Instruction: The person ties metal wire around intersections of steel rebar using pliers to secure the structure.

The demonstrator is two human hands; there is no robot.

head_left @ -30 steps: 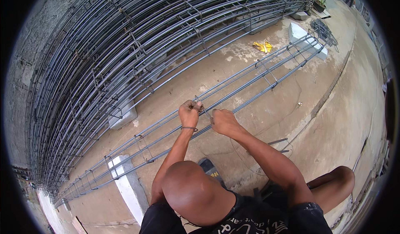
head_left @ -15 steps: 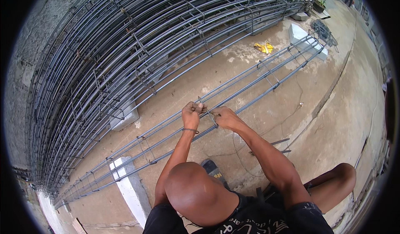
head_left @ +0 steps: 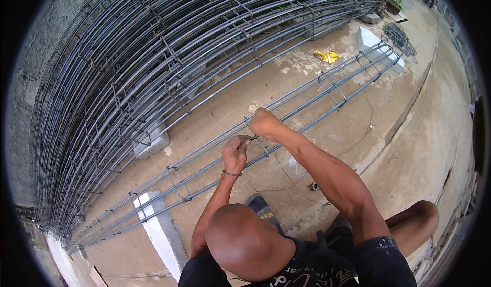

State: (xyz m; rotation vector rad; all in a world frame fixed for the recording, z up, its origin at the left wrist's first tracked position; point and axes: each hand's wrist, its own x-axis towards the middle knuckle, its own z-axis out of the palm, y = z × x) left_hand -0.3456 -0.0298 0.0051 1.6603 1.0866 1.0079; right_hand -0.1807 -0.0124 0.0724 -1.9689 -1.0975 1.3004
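Observation:
A long narrow rebar cage (head_left: 327,85) lies across the concrete floor on white blocks. My left hand (head_left: 235,153) is a closed fist around one of its bars, with a thin wire loop on the wrist. Just up and to the right, my right hand (head_left: 262,123) is closed over the upper bar where a stirrup (head_left: 260,145) crosses it. What the fingers pinch is too small to make out. A crouched knee (head_left: 419,218) shows at the lower right.
A big stack of finished rebar cages (head_left: 153,67) fills the left and top. White concrete blocks (head_left: 158,230) (head_left: 369,37) carry the cage. A yellow object (head_left: 326,56) and a coil of wire (head_left: 399,34) lie far right; a sandal (head_left: 260,207) lies below the hands.
My right hand has moved up and a little left onto the upper bar. My left hand has dropped slightly and stays closed on the cage.

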